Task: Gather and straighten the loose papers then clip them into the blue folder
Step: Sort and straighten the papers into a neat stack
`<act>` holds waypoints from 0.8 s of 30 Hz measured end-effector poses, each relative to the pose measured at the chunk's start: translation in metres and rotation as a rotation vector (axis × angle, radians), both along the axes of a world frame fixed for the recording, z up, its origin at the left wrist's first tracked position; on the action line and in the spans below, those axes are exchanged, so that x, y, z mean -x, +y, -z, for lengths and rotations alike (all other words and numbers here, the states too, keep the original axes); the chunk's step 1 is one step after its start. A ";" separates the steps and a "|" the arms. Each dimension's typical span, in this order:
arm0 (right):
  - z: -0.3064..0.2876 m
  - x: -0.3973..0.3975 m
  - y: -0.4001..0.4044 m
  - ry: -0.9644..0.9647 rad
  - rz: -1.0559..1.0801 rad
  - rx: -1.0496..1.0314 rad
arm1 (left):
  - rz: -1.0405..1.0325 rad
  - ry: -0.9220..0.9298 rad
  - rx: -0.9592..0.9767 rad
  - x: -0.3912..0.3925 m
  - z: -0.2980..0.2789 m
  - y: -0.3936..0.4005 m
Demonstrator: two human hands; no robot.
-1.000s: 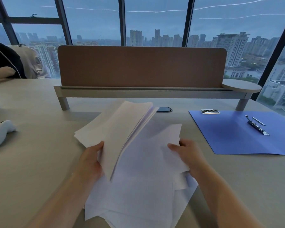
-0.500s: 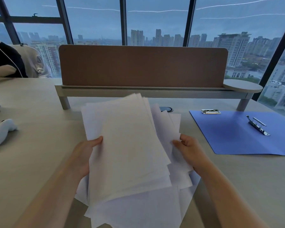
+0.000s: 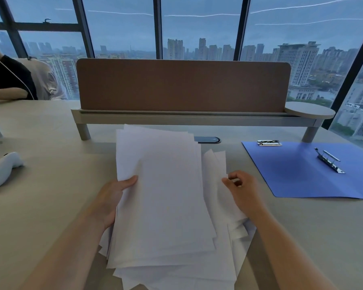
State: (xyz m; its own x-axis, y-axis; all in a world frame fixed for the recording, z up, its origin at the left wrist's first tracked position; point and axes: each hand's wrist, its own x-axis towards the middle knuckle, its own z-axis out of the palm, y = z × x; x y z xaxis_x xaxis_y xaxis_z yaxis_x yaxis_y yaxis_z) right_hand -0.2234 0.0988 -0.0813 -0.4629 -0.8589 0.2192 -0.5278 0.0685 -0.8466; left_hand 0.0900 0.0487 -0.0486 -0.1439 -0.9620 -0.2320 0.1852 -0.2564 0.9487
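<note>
The left hand (image 3: 111,197) grips a ragged stack of white paper sheets (image 3: 164,197); the right hand (image 3: 242,190) pinches stray ones. Squaring and clipping into the open blue plastic folder (image 3: 298,174) remain.

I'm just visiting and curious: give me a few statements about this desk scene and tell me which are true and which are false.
1. The flat blue plastic folder lies open on the pale desk, to the right of the papers. True.
2. The loose white paper sheets are already clipped into the folder. False: they lie apart from it, uneven, between the hands.
3. The left hand grips the left edge of the top stack. True.
4. The right hand rests on the folder's long metal clip. False: it pinches sheets at the pile's right side.
5. A white handheld device lies at the desk's left. True.
</note>
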 end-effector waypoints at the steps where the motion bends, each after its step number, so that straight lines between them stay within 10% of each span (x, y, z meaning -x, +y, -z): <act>1: 0.001 0.000 0.000 0.099 0.025 -0.010 | -0.020 0.015 -0.005 0.000 0.000 -0.001; 8: -0.006 -0.002 0.006 0.351 0.096 0.077 | -0.204 0.146 -0.079 -0.009 0.004 -0.011; 24: -0.004 -0.003 -0.004 -0.012 -0.008 -0.171 | -0.077 0.077 -0.154 0.008 0.008 -0.005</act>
